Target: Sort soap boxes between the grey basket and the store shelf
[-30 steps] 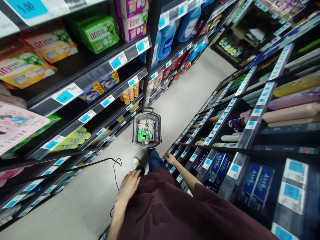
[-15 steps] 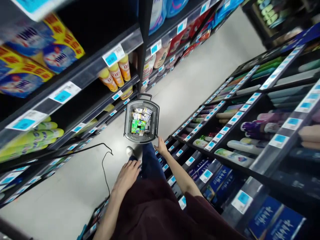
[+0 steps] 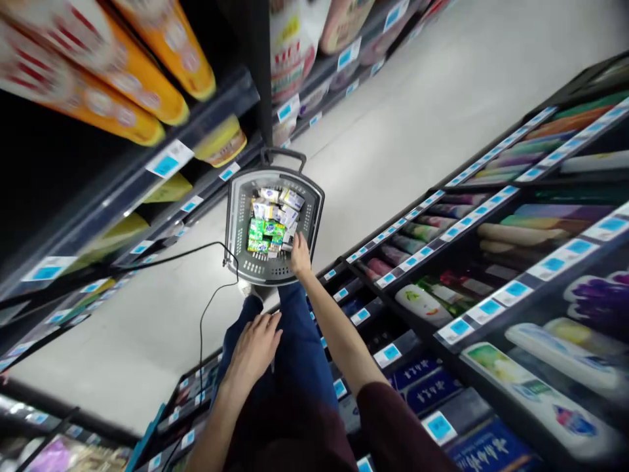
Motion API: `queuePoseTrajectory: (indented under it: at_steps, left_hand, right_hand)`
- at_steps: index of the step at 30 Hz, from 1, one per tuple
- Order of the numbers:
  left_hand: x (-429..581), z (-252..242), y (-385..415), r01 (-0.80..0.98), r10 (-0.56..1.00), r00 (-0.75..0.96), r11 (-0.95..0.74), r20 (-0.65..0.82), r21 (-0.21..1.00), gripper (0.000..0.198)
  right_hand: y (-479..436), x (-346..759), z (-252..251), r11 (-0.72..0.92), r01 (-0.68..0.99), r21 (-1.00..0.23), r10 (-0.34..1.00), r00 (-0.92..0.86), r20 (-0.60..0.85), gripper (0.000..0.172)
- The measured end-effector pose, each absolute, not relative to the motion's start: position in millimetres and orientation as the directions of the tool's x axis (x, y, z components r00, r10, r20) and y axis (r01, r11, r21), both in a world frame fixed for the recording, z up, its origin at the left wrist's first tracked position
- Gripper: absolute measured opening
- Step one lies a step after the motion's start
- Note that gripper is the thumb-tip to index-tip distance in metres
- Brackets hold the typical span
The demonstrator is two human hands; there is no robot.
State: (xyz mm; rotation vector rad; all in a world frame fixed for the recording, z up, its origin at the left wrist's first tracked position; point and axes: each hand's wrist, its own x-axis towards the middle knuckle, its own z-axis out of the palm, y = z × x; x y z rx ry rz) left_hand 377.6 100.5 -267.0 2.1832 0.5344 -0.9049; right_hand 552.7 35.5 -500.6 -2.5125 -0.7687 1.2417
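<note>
In the head view a dark grey shopping basket (image 3: 234, 246) stands on the floor just past my feet. Inside it lie green packs (image 3: 265, 236) and several white-and-purple packs (image 3: 268, 210). My right hand (image 3: 301, 257) reaches over the basket's near right rim, fingers stretched toward a grey-white pack (image 3: 289, 237) at the inner right side. Whether the fingertips touch that pack, I cannot tell. My left hand (image 3: 255, 342) rests on my thigh, back of the hand up, fingers stretched out, holding nothing.
Shelves line both sides, with orange-and-white bottles (image 3: 113, 72) at upper left and bottles and boxes (image 3: 540, 393) on the right. A black cable (image 3: 201, 334) loops left of my legs. Pale floor (image 3: 403, 124) runs along the aisle beyond the basket.
My right hand has moved from beside the basket's near right corner to over its inside. The basket and shelves look closer. My left hand stays at my thigh.
</note>
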Motion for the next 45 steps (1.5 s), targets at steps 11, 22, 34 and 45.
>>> queuePoseTrajectory:
  at_steps: [11,22,34,45]
  left_hand:
    - [385,-336,60,0.693,0.01,0.585,-0.526,-0.811,0.493,0.036]
    - [383,-383,7,0.78,0.099,0.587,-0.334,-0.804,0.529,0.034]
    - [380,-347,26,0.757,0.121,0.605,-0.395,-0.787,0.521,0.035]
    - [347,-219,57,0.64,0.203,0.727,-0.548,-0.656,0.54,0.042]
  right_hand:
    - [56,595,-610,-0.797,0.502,-0.337,0.575,0.46,-0.677,0.092]
    - [74,612,-711,-0.845,0.476,-0.244,0.496,0.527,-0.69,0.072]
    - [63,607,-640,-0.832,0.49,-0.261,0.529,0.554,-0.643,0.089]
    - [7,517,-361,-0.848,-0.223,-0.481,0.284,0.575,-0.767,0.041]
